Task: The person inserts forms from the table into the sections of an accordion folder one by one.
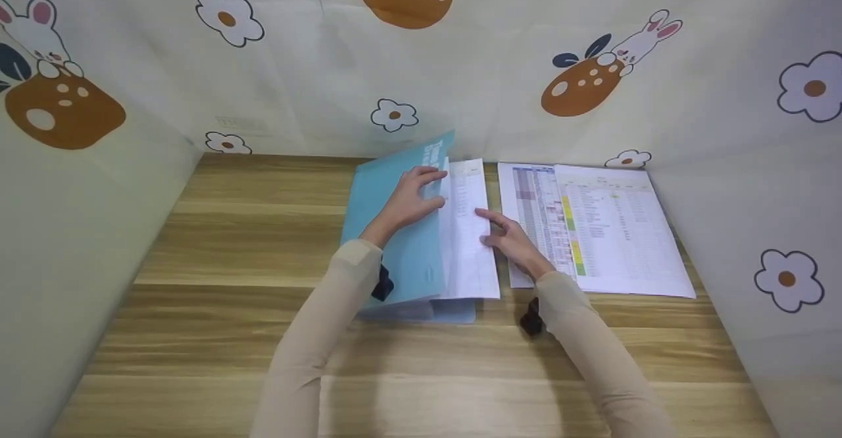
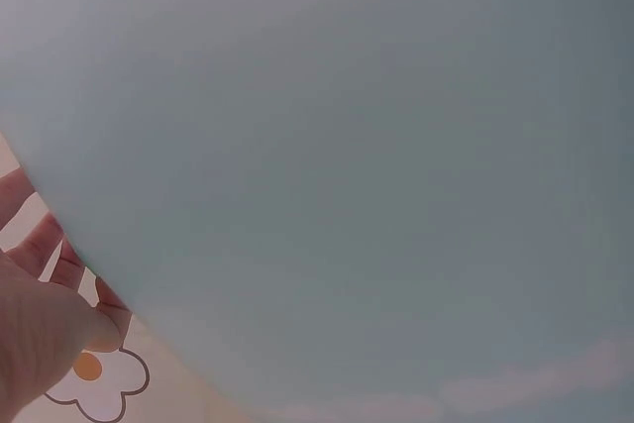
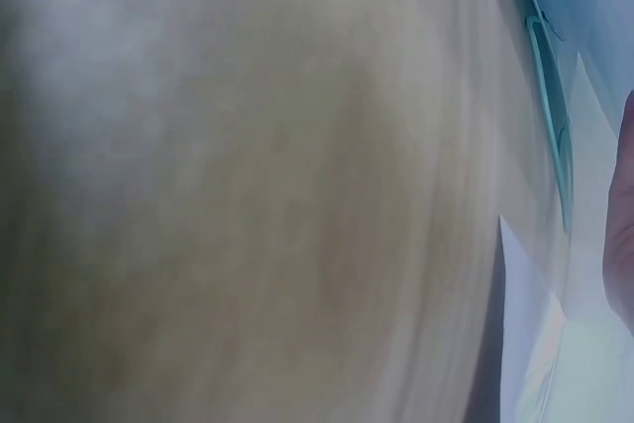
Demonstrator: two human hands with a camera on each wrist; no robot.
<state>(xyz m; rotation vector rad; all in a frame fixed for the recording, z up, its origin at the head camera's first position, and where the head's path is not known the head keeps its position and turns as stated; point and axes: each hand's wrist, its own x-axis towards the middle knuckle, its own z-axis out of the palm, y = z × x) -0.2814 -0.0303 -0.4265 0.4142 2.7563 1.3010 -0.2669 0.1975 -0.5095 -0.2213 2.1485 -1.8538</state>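
Observation:
A light blue folder (image 1: pixel 395 194) lies partly open, its front cover tilted up off white printed sheets (image 1: pixel 470 260). My left hand (image 1: pixel 411 198) holds the cover near its free edge, fingers reaching to that edge. In the left wrist view the cover (image 2: pixel 347 185) fills most of the picture, with the left hand (image 2: pixel 45 324) at its edge. My right hand (image 1: pixel 516 244) grips the right edge of the sheets, index finger and thumb spread along it. Only a sliver of the right hand (image 3: pixel 619 225) shows in the right wrist view.
Two overlapping stacks of printed papers (image 1: pixel 625 241), with colored table columns, lie to the right of the folder. The wooden table (image 1: pixel 230 260) is bounded by a patterned cloth wall (image 1: pixel 302 76) at the back and sides. A dark wrist device (image 1: pixel 531 319) hangs under the right sleeve.

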